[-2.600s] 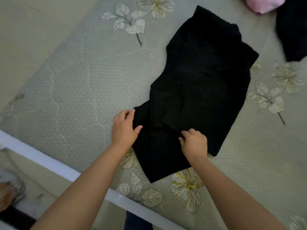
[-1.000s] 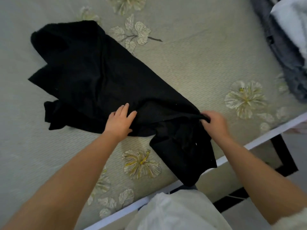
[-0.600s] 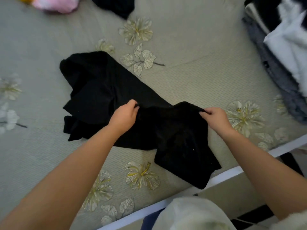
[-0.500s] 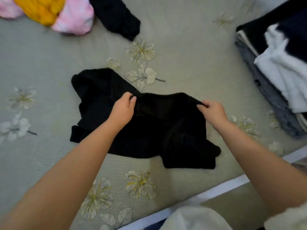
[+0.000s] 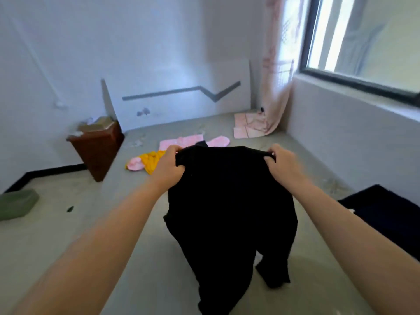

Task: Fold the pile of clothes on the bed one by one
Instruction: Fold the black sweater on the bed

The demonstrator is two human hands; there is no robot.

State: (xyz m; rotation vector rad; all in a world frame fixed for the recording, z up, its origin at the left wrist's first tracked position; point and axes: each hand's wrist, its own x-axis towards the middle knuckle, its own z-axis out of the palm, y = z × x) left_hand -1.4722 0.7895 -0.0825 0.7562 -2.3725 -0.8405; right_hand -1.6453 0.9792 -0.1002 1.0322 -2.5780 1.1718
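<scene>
The left hand (image 5: 169, 165) and right hand (image 5: 284, 164) each pinch a top corner of the black garment (image 5: 229, 212), which hangs above the bed (image 5: 68, 223). Risk: the limp cloth bunches when laid down, so the fold comes crooked.

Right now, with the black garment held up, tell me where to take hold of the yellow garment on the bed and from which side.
Grip the yellow garment at its bunched near edge, coming from above on the near left side. It lies crumpled flat on the bed, pink clothes lie against its far side, and the left hand covers its right part.
</scene>
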